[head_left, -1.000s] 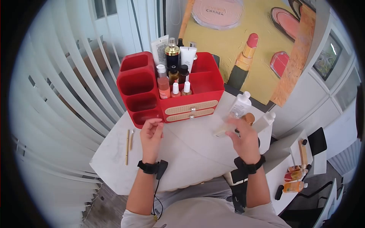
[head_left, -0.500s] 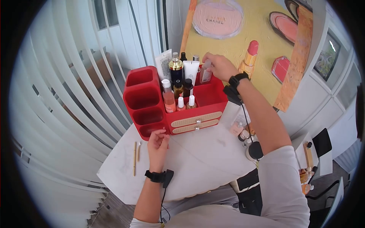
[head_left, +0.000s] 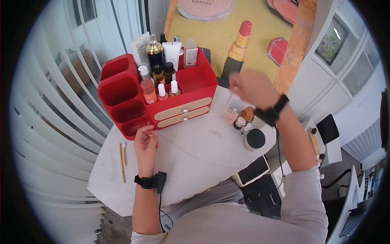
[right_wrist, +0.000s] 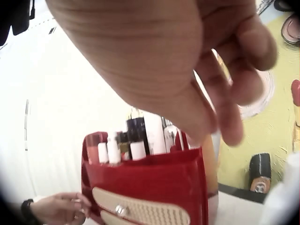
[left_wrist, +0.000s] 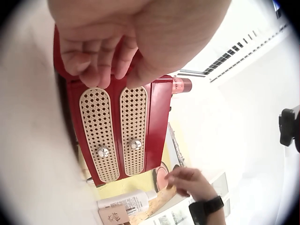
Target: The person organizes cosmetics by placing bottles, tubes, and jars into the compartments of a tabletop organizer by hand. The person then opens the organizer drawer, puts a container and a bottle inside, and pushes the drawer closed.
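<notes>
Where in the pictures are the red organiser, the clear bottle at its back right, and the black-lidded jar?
red organiser (head_left: 122,91): head view, wall of a left compartment
clear bottle (head_left: 190,55): head view, its labelled body
black-lidded jar (head_left: 255,138): head view, its lid

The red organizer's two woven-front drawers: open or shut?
Shut. Both drawers sit flush with the red organizer front, knobs in line.

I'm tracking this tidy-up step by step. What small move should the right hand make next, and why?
Probably lower the right hand to the small bottles on the table and pick one up. It holds nothing as it hovers above them, and the red organizer has open compartments, while the left hand rests at its front.
</notes>
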Action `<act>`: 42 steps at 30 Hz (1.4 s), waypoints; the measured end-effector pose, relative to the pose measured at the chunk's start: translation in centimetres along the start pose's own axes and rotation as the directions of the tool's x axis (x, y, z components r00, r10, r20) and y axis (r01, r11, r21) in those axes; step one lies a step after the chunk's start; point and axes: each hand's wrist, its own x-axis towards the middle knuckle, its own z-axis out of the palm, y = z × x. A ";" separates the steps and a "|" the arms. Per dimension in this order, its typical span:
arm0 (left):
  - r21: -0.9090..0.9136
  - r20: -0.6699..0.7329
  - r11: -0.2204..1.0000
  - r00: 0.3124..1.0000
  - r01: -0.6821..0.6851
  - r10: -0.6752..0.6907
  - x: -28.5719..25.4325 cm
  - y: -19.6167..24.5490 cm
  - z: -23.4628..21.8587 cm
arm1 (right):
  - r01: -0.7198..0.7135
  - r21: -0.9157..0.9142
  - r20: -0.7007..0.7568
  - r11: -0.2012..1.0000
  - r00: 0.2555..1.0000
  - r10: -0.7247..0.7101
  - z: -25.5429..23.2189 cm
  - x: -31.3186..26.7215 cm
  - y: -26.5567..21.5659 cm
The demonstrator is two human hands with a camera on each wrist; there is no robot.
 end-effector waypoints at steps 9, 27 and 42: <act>0.067 0.074 0.998 0.997 0.002 -0.007 -0.2 -0.9 0.0 | 0.022 0.037 0.028 0.999 0.999 -0.023 10.7 -5.3 -1.1; 0.099 0.210 0.993 0.974 0.065 -0.085 0.2 -1.9 -0.7 | 0.029 0.447 -0.291 0.894 0.950 0.114 1.1 14.4 -0.8; 0.096 0.244 0.991 0.963 0.096 -0.117 -0.1 -0.1 -0.3 | 0.008 0.121 -0.294 0.993 0.955 0.029 0.3 5.1 -1.1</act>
